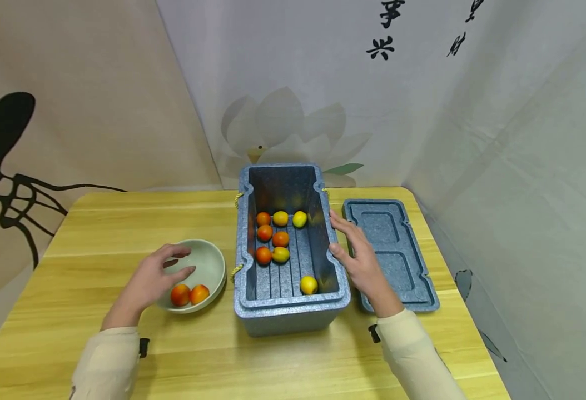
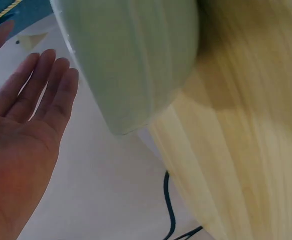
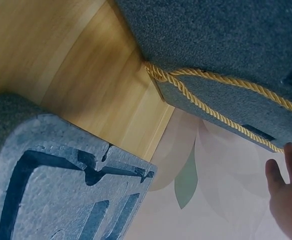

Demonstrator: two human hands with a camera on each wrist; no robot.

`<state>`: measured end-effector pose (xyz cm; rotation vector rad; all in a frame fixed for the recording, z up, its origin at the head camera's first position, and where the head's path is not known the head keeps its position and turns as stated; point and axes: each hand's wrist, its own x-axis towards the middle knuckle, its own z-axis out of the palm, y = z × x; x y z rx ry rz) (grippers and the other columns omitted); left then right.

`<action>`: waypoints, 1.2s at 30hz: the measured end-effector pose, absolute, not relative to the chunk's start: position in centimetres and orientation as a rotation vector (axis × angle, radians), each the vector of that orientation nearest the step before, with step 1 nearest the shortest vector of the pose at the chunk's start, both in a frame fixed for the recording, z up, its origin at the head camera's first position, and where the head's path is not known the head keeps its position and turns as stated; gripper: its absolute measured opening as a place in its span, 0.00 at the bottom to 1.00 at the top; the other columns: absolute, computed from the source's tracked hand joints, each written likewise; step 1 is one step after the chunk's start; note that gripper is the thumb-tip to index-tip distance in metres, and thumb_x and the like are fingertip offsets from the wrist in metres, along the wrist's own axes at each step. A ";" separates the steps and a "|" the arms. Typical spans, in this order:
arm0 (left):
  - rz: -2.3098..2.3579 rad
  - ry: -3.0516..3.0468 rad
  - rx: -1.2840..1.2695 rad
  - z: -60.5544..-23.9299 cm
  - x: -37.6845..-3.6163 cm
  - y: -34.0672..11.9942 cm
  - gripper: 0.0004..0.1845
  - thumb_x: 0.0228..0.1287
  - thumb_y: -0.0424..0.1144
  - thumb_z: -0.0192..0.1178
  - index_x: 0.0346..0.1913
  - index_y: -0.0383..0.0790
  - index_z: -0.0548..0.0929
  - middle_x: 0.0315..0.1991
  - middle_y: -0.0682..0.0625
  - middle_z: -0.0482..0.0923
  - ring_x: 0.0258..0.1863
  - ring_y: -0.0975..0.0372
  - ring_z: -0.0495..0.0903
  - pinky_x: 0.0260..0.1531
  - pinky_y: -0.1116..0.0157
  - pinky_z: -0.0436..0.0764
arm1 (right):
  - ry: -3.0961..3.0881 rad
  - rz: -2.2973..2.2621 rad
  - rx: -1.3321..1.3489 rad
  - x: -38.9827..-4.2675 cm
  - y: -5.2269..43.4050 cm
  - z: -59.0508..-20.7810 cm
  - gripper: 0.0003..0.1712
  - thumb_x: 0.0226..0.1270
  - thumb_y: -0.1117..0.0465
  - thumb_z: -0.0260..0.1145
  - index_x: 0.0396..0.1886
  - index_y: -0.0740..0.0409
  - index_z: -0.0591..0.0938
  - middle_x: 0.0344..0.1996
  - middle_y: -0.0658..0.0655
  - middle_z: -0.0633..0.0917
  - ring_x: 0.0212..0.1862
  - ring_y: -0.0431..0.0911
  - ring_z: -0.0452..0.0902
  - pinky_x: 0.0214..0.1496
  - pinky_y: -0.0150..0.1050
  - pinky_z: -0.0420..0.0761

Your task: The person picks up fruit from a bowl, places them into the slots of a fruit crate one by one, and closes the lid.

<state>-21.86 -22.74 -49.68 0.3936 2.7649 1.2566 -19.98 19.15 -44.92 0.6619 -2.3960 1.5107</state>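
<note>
A grey-blue foam box (image 1: 293, 303) stands open at the table's middle, with several orange and yellow fruits (image 1: 273, 239) on its ribbed floor. My right hand (image 1: 355, 250) rests flat on the box's right rim, fingers straight. A pale green bowl (image 1: 208, 261) sits left of the box with two orange fruits (image 1: 189, 294) in it. My left hand (image 1: 158, 275) hovers over the bowl's near left edge, fingers relaxed and holding nothing. In the left wrist view the bowl's outer wall (image 2: 130, 55) sits beside my open palm (image 2: 20, 145).
The box's lid (image 1: 390, 253) lies flat on the table to the right of the box, also in the right wrist view (image 3: 50, 175). A yellow rope handle (image 3: 211, 105) hangs on the box's side. Printed cloth walls stand behind and to the right of the wooden table (image 1: 123, 222).
</note>
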 end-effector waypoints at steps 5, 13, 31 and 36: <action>1.220 2.740 0.362 -50.7 -21.8 -23.0 0.24 0.66 0.41 0.66 0.58 0.29 0.77 0.56 0.35 0.74 0.57 0.38 0.72 0.59 0.43 0.71 | -2.387 1.511 0.673 -20.0 19.1 -44.9 0.26 0.75 0.63 0.57 0.69 0.69 0.68 0.71 0.65 0.64 0.72 0.59 0.55 0.71 0.63 0.51; 1.233 2.712 0.423 -52.0 -21.5 -22.3 0.20 0.63 0.35 0.68 0.54 0.27 0.79 0.52 0.35 0.76 0.50 0.40 0.78 0.51 0.48 0.79 | -2.379 1.507 0.674 -19.9 19.2 -44.9 0.27 0.77 0.59 0.57 0.68 0.71 0.68 0.71 0.67 0.64 0.71 0.60 0.56 0.70 0.64 0.53; 1.110 2.650 0.571 -53.4 -21.4 -20.9 0.16 0.54 0.27 0.70 0.47 0.26 0.81 0.41 0.42 0.80 0.41 0.48 0.81 0.42 0.53 0.83 | -2.390 1.520 0.658 -19.9 19.2 -45.0 0.26 0.76 0.63 0.57 0.69 0.69 0.68 0.72 0.64 0.64 0.72 0.58 0.55 0.70 0.63 0.52; 1.064 2.682 0.655 -53.6 -21.4 -20.7 0.15 0.50 0.23 0.70 0.44 0.26 0.82 0.38 0.43 0.80 0.38 0.50 0.81 0.40 0.53 0.83 | -2.384 1.521 0.665 -20.0 19.3 -45.1 0.27 0.76 0.61 0.57 0.69 0.69 0.68 0.71 0.65 0.63 0.71 0.58 0.55 0.70 0.64 0.53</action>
